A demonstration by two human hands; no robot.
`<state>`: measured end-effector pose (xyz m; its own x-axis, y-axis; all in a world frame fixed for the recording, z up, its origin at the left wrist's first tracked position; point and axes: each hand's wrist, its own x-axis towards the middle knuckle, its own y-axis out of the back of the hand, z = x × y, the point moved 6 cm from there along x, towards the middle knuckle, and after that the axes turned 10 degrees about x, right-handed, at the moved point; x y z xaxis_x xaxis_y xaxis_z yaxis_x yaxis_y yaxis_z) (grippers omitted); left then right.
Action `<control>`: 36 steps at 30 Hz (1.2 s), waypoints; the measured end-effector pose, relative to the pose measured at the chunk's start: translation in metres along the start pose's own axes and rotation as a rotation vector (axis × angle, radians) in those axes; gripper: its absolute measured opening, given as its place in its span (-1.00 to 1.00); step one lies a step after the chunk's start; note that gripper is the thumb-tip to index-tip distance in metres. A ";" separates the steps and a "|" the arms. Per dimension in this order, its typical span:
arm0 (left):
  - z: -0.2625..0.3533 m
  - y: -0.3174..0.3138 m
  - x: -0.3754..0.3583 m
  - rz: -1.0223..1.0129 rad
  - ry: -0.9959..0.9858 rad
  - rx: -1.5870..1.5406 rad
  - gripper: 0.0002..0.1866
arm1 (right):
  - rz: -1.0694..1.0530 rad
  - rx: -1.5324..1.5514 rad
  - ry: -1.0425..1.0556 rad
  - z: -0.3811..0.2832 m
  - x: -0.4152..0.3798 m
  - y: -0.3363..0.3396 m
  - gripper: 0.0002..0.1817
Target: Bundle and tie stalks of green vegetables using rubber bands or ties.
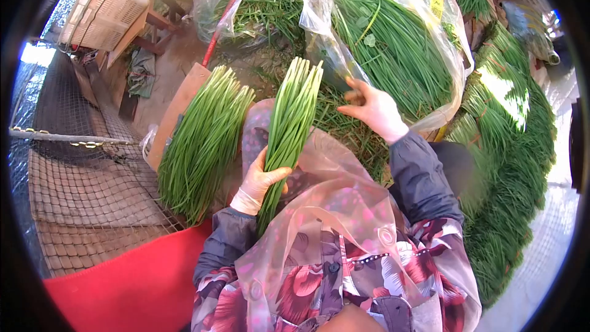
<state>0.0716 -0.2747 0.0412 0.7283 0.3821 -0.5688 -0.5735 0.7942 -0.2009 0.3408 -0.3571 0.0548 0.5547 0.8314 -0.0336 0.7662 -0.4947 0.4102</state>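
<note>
A bunch of long green stalks with pale ends [294, 107] stands nearly upright in my left hand [264, 181], whose gloved fingers wrap round its lower middle. My right hand [376, 107], also gloved, is raised to the right of the bunch, apart from it, near the edge of a clear plastic bag [319, 31]. Its fingers are spread and I see nothing held in them. Loose green stalks [393, 49] fill the bag. Left of my left hand, a larger pile of stalks [206, 141] leans by a wooden board [175, 117].
Bundled greens [510, 209] are stacked along the right side. A red rod [227, 18] rises behind the board. Plastic crates [107, 9] sit at the upper left, above wire mesh [92, 184]. Red cloth [135, 276] lies at the lower left, and loose trimmings [350, 132] cover the ground ahead.
</note>
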 end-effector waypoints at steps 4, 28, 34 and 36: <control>-0.003 -0.002 -0.004 0.004 0.052 0.023 -0.51 | -0.107 -0.217 0.173 -0.024 0.022 -0.030 -0.72; -0.008 0.011 -0.006 -0.045 0.055 -0.162 -0.57 | -0.860 0.341 0.059 -0.103 -0.038 -0.051 -0.71; -0.006 0.005 -0.004 -0.127 0.029 -0.129 -0.52 | -0.234 0.150 -0.289 -0.051 0.024 -0.016 -0.68; -0.005 0.002 -0.006 -0.124 0.035 -0.109 -0.51 | -0.312 0.105 -0.212 -0.038 0.029 -0.033 -0.70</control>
<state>0.0639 -0.2781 0.0401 0.7837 0.2664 -0.5611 -0.5187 0.7776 -0.3554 0.3193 -0.3074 0.0752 0.3360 0.8805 -0.3343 0.9316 -0.2585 0.2555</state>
